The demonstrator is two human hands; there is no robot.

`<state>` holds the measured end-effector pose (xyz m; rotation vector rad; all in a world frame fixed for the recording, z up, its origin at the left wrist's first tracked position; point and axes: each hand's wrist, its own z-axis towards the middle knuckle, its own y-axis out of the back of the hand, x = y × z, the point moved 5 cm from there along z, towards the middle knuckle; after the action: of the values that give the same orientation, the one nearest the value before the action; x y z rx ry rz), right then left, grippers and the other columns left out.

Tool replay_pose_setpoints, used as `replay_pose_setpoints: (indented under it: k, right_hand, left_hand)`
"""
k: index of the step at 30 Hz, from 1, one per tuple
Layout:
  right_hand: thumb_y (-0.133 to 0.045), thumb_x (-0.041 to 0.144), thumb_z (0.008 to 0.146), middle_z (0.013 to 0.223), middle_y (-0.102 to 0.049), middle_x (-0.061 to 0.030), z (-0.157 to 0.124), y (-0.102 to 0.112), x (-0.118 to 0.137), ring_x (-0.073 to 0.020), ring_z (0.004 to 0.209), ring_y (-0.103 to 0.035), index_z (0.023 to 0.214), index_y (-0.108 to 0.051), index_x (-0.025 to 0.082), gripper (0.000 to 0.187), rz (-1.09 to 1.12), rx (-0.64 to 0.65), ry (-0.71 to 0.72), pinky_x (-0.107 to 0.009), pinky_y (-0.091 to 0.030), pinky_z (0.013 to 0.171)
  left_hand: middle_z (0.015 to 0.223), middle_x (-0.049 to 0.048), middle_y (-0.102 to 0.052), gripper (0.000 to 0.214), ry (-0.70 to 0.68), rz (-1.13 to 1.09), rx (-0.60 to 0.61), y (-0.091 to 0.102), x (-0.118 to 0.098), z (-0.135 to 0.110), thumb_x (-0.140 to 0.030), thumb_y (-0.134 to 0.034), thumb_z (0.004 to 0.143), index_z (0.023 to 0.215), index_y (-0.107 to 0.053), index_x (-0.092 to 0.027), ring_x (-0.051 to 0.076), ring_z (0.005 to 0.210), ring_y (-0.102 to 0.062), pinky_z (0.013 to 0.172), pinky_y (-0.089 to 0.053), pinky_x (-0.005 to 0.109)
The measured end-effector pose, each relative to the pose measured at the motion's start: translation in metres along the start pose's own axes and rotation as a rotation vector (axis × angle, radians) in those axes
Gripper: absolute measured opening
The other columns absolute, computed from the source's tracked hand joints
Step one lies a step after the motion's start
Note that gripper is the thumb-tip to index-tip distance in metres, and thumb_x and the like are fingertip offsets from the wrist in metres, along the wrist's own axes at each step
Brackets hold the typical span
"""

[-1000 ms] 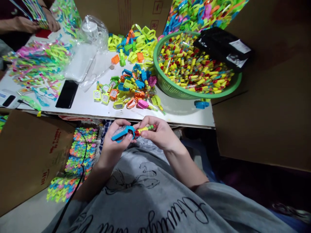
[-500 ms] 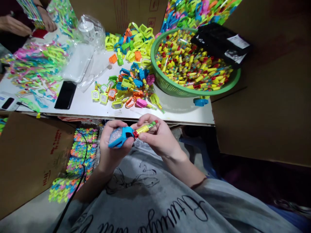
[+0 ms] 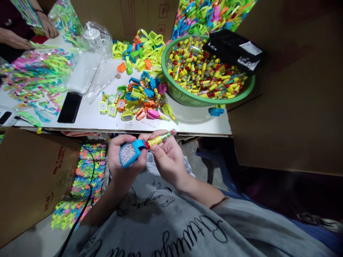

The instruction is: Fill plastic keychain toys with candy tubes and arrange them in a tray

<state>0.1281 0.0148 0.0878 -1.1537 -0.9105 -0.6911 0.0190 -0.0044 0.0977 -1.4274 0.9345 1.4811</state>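
from my remote seat i have the left hand [image 3: 118,170] grasping a blue toy [image 3: 128,153] and the right hand [image 3: 171,160] pinching a yellow-banded tube [image 3: 157,139] against it, before the white table [image 3: 197,123].

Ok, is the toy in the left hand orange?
No, the toy in the left hand has a blue frame around its pale, speckled face.

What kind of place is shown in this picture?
Probably a small workshop: a green plastic basket full of yellow-and-red tubes, a heap of colourful watch-like toys and a large cardboard box suggest it.
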Motion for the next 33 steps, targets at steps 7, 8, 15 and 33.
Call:
replay_pose_setpoints:
  k: [7, 8, 15, 33]
  right_hand:
    - [-0.054, 0.048, 0.087, 0.096, -0.062, -0.0044, -0.001, 0.005, -0.003, -0.0178, 0.095, -0.060, 0.100, -0.044, 0.027, 0.028, -0.091, -0.010, -0.029, -0.036, -0.051, 0.085]
    - [-0.054, 0.047, 0.087, 0.095, -0.062, -0.0040, -0.002, 0.005, -0.003, -0.0177, 0.094, -0.060, 0.100, -0.044, 0.027, 0.026, -0.089, -0.015, -0.020, -0.036, -0.051, 0.085]
    - [-0.058, 0.042, 0.086, 0.087, -0.062, -0.0025, -0.004, 0.001, 0.003, -0.0165, 0.085, -0.062, 0.096, -0.045, 0.026, 0.023, -0.058, -0.073, 0.104, -0.035, -0.051, 0.082]
    - [-0.052, 0.036, 0.087, 0.073, -0.050, 0.0006, 0.022, 0.012, 0.027, -0.0121, 0.066, -0.047, 0.086, -0.055, 0.018, 0.018, -0.604, 0.502, 0.265, -0.026, -0.039, 0.060]
  left_hand:
    - [0.078, -0.0032, -0.056, 0.034, 0.033, -0.105, 0.098, -0.006, -0.002, 0.000, -0.006, -0.071, 0.065, 0.088, -0.054, -0.023, 0.011, 0.066, -0.056, 0.062, -0.049, 0.023]
    - [0.078, -0.0030, -0.056, 0.034, 0.035, -0.114, 0.096, -0.006, -0.002, -0.001, -0.005, -0.072, 0.064, 0.088, -0.054, -0.023, 0.010, 0.066, -0.057, 0.063, -0.049, 0.022]
    - [0.081, -0.0023, -0.056, 0.033, -0.116, -0.130, 0.133, -0.003, 0.002, 0.001, -0.007, -0.071, 0.065, 0.091, -0.056, -0.020, 0.009, 0.066, -0.058, 0.061, -0.048, 0.020]
    - [0.079, -0.0028, -0.059, 0.029, -0.087, -0.146, 0.411, -0.001, 0.013, 0.012, -0.018, -0.072, 0.067, 0.091, -0.055, -0.022, 0.010, 0.066, -0.056, 0.063, -0.045, 0.021]
